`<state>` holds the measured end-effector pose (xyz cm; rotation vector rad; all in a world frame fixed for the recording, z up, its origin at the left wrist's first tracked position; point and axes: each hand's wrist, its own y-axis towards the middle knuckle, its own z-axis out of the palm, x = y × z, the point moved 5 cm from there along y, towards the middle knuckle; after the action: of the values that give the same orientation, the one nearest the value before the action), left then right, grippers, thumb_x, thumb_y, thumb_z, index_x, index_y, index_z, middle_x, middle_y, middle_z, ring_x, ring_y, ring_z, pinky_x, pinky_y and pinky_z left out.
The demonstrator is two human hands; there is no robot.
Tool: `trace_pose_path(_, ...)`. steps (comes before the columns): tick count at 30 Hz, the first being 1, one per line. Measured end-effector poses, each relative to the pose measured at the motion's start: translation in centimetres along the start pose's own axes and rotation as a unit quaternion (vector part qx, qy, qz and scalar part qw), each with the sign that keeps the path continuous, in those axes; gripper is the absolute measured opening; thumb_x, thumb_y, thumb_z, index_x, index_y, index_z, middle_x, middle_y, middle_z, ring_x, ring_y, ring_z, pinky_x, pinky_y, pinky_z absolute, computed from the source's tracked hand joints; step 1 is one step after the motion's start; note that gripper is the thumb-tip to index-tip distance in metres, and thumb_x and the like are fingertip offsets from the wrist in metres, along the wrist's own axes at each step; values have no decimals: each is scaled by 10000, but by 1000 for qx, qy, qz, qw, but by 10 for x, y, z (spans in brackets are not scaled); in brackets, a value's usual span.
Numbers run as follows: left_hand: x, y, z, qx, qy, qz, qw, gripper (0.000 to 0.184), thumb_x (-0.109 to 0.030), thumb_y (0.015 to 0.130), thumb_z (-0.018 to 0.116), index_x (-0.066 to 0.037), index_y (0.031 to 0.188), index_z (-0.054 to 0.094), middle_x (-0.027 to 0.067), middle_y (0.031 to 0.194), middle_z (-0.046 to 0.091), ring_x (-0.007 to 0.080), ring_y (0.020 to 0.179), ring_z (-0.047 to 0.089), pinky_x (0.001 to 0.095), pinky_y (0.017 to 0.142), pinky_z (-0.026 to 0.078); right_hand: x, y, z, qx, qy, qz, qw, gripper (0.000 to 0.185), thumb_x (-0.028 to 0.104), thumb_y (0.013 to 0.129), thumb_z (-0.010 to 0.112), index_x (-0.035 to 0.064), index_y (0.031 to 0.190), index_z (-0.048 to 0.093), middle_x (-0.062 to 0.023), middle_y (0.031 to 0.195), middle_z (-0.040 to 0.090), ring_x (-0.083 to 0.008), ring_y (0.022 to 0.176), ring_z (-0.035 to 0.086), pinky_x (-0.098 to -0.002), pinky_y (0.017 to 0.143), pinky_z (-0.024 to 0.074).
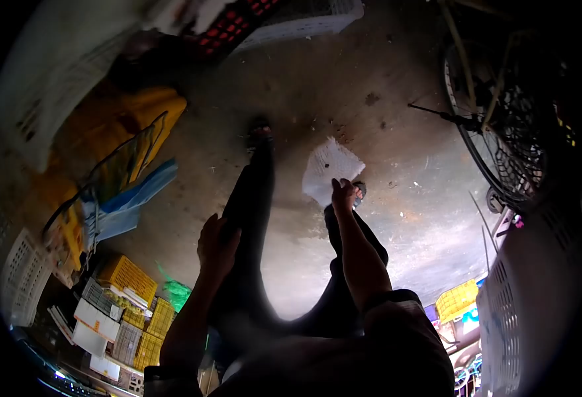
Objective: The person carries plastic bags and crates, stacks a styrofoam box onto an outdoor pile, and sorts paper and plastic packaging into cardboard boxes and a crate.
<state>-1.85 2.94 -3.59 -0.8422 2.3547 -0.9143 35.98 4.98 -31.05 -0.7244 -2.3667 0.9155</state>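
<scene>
A thin, white, crumpled sheet (331, 167) with torn-looking edges and a dark spot hangs or lies over the floor in front of my right foot. My right hand (344, 193) is closed at its lower edge, with the fingers pinched on it. Whether the sheet touches the ground I cannot tell. My left hand (218, 243) holds nothing that I can see. It rests against my left leg (251, 198), fingers loosely apart and partly in shadow.
A bicycle (480, 132) stands at the right. White perforated crates (503, 317) are at the lower right. To the left are an orange-yellow container (125, 119), a blue dustpan-like piece (139, 192) and stacked yellow crates (132, 276). Debris dots the concrete floor (410, 119).
</scene>
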Motion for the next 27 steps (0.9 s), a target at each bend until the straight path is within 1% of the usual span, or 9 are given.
trace_pose_path(2, -4, 20, 36, -10, 0, -1, 1000, 519, -355, 839, 715, -42, 1240, 611, 240, 1358, 539, 389, 1258, 518, 484, 1052, 423, -9, -3, -39, -80, 12, -23, 996, 461, 344, 869, 710, -21, 1145, 655, -256, 1140, 646, -404, 1083, 605, -451, 920, 490)
trace_pose_path(7, -19, -45, -50, -76, -88, 61, 991, 528, -356, 859, 692, 7, 1231, 600, 230, 1226, 622, 396, 1140, 594, 477, 977, 478, 183, -167, -299, -201, 123, -178, 955, 373, 177, 895, 707, -22, 1199, 624, -159, 1160, 615, -276, 1008, 609, -358, 839, 498)
trace_pose_path(9, -73, -59, -122, -117, -187, 77, 972, 476, -307, 880, 679, 7, 1229, 596, 231, 1208, 626, 396, 1147, 588, 454, 990, 471, 278, -213, -389, -197, 159, -212, 944, 372, 135, 909, 685, -41, 1225, 602, -171, 1228, 610, -277, 1141, 582, -373, 985, 469)
trace_pose_path(13, -150, -84, -306, -251, -404, 181, 861, 599, -287, 924, 689, 20, 1385, 459, 227, 1369, 516, 342, 1269, 518, 429, 1069, 405, 439, -282, -499, -287, 123, -432, 846, 451, 121, 936, 649, -58, 1326, 514, -58, 1102, 567, -143, 962, 528, -289, 842, 461)
trace_pose_path(14, -157, -88, -341, -287, -459, 205, 815, 632, -278, 926, 691, 25, 1412, 424, 223, 1402, 488, 335, 1297, 493, 426, 1090, 384, 478, -301, -515, -253, 170, -442, 844, 496, 170, 904, 670, -63, 1316, 524, -148, 1138, 539, -253, 1024, 539, -352, 866, 450)
trace_pose_path(17, -179, -55, -423, -338, -524, 232, 747, 781, -257, 908, 721, 34, 1487, 286, 226, 1469, 402, 322, 1368, 410, 418, 1130, 335, 594, -312, -532, -263, 122, -535, 793, 695, 219, 827, 783, -60, 1374, 459, -216, 1232, 493, -369, 1155, 512, -414, 998, 424)
trace_pose_path(21, -203, 19, -463, -417, -390, 156, 806, 862, -253, 896, 734, 37, 1518, 214, 230, 1456, 429, 295, 1346, 445, 361, 1120, 349, 701, -226, -495, -180, 55, -522, 832, 1091, 491, 709, 848, -139, 1423, 316, -339, 1475, 344, -397, 1366, 397, -451, 1098, 377)
trace_pose_path(25, -215, 93, -462, -280, -596, 165, 734, 856, -315, 884, 715, 7, 1515, 234, 266, 1316, 545, 332, 1234, 547, 394, 1050, 423, 746, -205, -409, -79, -113, -416, 899, 1002, 518, 712, 843, -162, 1319, 427, -270, 1371, 509, -377, 1324, 442, -419, 1121, 332)
trace_pose_path(27, -230, 144, -441, -174, -665, 236, 687, 760, -362, 906, 684, 26, 1459, 336, 248, 1237, 596, 307, 1166, 579, 398, 991, 450, 748, -178, -364, -63, -347, -382, 854, 966, 556, 735, 802, -118, 1335, 459, -248, 1374, 524, -346, 1336, 435, -421, 1166, 241)
